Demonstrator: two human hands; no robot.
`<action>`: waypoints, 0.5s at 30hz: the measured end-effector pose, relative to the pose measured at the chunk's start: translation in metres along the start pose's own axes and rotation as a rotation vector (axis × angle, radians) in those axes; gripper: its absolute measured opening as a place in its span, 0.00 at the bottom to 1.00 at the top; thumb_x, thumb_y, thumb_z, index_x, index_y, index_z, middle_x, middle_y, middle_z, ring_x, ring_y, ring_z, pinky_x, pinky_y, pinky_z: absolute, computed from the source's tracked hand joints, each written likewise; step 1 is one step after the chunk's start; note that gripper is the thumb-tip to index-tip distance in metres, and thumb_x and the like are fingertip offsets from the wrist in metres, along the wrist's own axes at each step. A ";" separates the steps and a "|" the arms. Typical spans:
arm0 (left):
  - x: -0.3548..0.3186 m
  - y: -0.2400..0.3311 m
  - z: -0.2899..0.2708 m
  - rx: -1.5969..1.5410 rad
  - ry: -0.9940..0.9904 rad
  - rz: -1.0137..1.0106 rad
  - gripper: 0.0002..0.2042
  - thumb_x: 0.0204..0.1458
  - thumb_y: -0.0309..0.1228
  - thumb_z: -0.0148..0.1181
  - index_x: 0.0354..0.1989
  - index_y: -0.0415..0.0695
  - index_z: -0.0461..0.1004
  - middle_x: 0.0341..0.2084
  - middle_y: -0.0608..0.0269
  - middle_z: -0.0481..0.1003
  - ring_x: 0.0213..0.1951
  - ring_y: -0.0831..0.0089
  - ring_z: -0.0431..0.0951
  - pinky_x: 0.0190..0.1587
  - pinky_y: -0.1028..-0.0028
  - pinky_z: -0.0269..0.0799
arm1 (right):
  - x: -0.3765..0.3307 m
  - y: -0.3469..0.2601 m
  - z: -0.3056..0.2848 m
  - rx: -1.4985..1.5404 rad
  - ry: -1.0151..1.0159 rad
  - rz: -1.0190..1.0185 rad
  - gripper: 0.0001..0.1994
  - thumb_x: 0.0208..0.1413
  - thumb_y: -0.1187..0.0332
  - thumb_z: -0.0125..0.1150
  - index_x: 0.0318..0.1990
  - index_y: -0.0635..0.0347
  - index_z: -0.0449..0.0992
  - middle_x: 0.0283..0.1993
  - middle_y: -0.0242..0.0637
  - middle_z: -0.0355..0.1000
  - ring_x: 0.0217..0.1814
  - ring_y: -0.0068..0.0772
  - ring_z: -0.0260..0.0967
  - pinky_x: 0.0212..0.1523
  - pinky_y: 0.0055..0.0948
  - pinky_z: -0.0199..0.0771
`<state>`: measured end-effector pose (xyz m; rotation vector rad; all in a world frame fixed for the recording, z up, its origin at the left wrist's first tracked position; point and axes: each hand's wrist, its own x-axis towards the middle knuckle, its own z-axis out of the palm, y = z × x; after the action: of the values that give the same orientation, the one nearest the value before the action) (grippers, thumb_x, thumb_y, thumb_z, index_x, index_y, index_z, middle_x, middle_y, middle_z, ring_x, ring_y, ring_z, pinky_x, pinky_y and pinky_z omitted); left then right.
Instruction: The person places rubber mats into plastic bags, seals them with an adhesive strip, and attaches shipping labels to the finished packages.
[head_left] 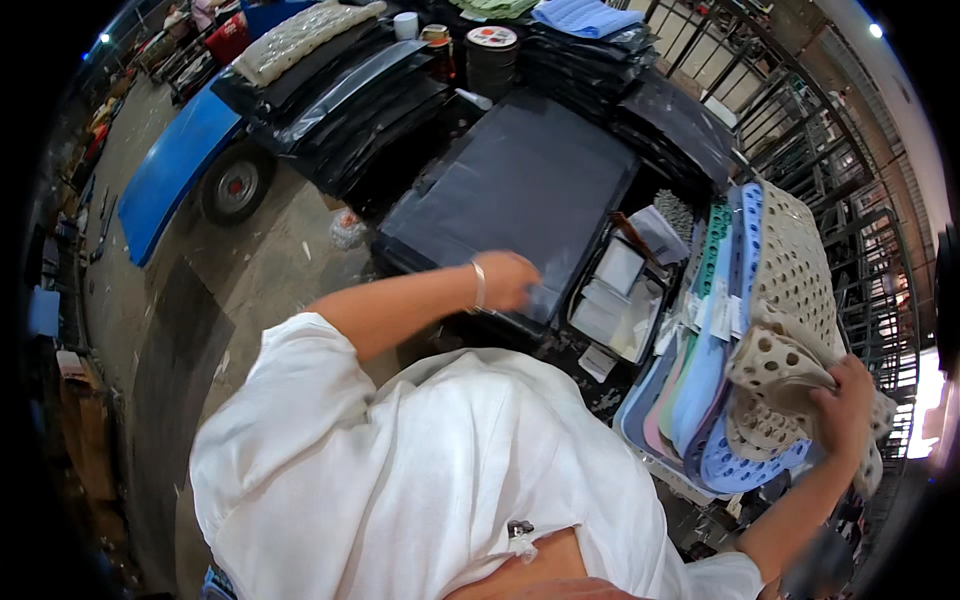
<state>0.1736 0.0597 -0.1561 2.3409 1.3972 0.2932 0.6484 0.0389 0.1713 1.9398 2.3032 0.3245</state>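
My right hand (845, 405) is closed on the folded edge of a beige perforated mat (800, 250), at the right. The mat's upper part lies flat while its near end is bunched and curled under my fingers. Under and beside it hang several colored mats, among them a blue perforated mat (735, 465) and a light blue one (693, 400). My left hand (508, 280), with a pale bracelet at the wrist, is over the near edge of a dark plastic-wrapped flat stack (520, 190). Motion smears its fingers, so I cannot tell whether they hold anything.
A black tray (572, 318) of white paper cards sits between the stack and the mats. Farther back are plastic-wrapped piles (370, 110), a round tin (491, 60) and a white cup (405, 25). A blue cart panel with a wheel (238, 183) stands left; metal railings (790, 110) run along the right.
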 end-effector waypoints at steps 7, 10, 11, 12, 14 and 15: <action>-0.074 -0.125 0.014 0.491 -0.144 -0.050 0.29 0.49 0.28 0.56 0.63 0.43 0.63 0.66 0.53 0.59 0.66 0.56 0.60 0.62 0.64 0.64 | -0.021 -0.134 0.051 0.078 0.333 0.126 0.22 0.51 0.61 0.66 0.51 0.64 0.75 0.65 0.54 0.62 0.70 0.55 0.54 0.69 0.45 0.52; -0.072 -0.142 0.030 0.500 -0.032 0.037 0.29 0.49 0.29 0.56 0.63 0.44 0.63 0.66 0.51 0.59 0.65 0.55 0.61 0.58 0.63 0.68 | -0.011 -0.223 0.092 0.383 0.199 0.035 0.22 0.47 0.61 0.69 0.46 0.67 0.75 0.57 0.59 0.66 0.59 0.61 0.63 0.59 0.46 0.64; -0.072 -0.150 0.035 0.493 0.030 0.087 0.25 0.49 0.30 0.56 0.60 0.43 0.66 0.63 0.51 0.63 0.62 0.55 0.64 0.56 0.63 0.70 | -0.009 -0.266 0.084 0.507 0.124 0.023 0.20 0.45 0.62 0.70 0.43 0.65 0.75 0.51 0.57 0.68 0.53 0.61 0.65 0.53 0.46 0.67; -0.069 -0.158 0.035 0.486 0.099 0.152 0.22 0.50 0.31 0.56 0.56 0.43 0.70 0.60 0.51 0.66 0.60 0.55 0.68 0.53 0.63 0.72 | -0.009 -0.281 0.113 0.473 0.251 -0.101 0.19 0.44 0.61 0.70 0.41 0.64 0.75 0.47 0.53 0.68 0.48 0.58 0.66 0.48 0.45 0.68; -0.061 -0.167 0.029 0.429 0.092 0.111 0.16 0.50 0.32 0.56 0.48 0.44 0.75 0.52 0.51 0.73 0.53 0.54 0.73 0.48 0.62 0.74 | -0.007 -0.329 0.128 0.448 0.246 -0.204 0.19 0.44 0.61 0.70 0.40 0.63 0.76 0.45 0.51 0.68 0.48 0.55 0.66 0.47 0.44 0.69; -0.047 -0.165 0.019 0.379 0.022 0.029 0.13 0.50 0.33 0.56 0.43 0.44 0.77 0.47 0.52 0.76 0.49 0.54 0.75 0.45 0.61 0.75 | -0.006 -0.347 0.135 0.474 0.171 -0.255 0.18 0.45 0.60 0.69 0.39 0.62 0.76 0.44 0.50 0.68 0.47 0.54 0.67 0.46 0.44 0.69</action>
<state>0.0271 0.0841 -0.2442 2.6668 1.5418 0.0640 0.3466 -0.0098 -0.0410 1.8143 2.9143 -0.0971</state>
